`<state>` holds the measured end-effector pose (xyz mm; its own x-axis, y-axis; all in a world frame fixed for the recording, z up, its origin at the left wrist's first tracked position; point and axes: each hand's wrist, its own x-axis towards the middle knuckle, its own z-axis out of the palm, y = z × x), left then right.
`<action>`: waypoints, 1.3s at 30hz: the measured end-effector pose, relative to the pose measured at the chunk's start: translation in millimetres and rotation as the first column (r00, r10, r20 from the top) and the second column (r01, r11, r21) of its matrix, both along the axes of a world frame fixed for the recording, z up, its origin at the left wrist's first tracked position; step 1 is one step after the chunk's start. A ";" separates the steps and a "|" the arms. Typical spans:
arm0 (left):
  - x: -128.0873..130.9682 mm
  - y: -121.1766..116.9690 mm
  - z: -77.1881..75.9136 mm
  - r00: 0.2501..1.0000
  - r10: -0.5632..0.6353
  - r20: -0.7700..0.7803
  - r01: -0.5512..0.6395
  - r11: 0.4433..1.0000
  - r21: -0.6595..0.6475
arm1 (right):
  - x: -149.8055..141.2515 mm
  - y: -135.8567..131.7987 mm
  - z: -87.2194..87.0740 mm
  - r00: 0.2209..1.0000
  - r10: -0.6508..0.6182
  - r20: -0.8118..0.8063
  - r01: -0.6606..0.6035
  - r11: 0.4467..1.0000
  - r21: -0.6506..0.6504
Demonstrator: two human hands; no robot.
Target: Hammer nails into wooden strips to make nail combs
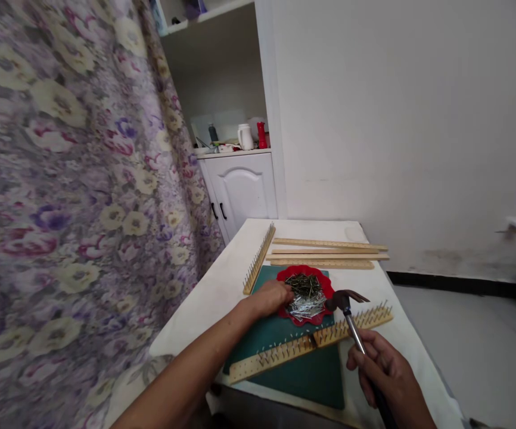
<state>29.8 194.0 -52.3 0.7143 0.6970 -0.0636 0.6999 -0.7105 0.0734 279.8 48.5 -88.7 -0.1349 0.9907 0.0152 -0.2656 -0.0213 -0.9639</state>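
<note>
My left hand [274,297] reaches to the left rim of a red scalloped dish [326,282]. Its fingers are drawn together at the heap of nails [305,302] inside, some dark and some silvery; whatever they pinch is hidden. In my right hand [385,366] is a claw hammer [346,300], gripped by its handle with the head raised near the dish. Below the dish, a wooden strip [245,368] studded with upright nails lies slantwise across a green mat [300,381]. Bare holes show at its left end.
Another nail-studded strip [258,267] lies at the table's left side. Several plain wooden strips [325,257] rest behind the dish on the white-covered table [208,301]. A floral curtain [92,196] hangs at left, with a white cabinet [242,185] and wall behind.
</note>
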 end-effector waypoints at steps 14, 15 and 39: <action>5.4 16.2 -5.6 0.981 0.159 0.111 -0.165 0.985 0.041 | -1.2 -0.2 -1.5 0.999 -0.047 -0.028 0.046 0.999 -0.018; 3.1 13.0 -8.0 0.985 0.142 0.098 -0.145 0.989 0.024 | -1.3 -0.4 -0.7 0.999 -0.047 -0.027 0.047 0.999 -0.019; -7.3 -20.4 4.9 0.973 0.149 0.176 -0.161 0.985 0.056 | -15.1 -7.6 -1.1 0.999 -0.035 0.012 0.035 0.999 -0.016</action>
<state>22.5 173.6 -47.4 0.5931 0.7986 0.1020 0.7835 -0.6017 0.1552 264.7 40.9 -89.8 -0.1001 0.9950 -0.0019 -0.2547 -0.0275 -0.9666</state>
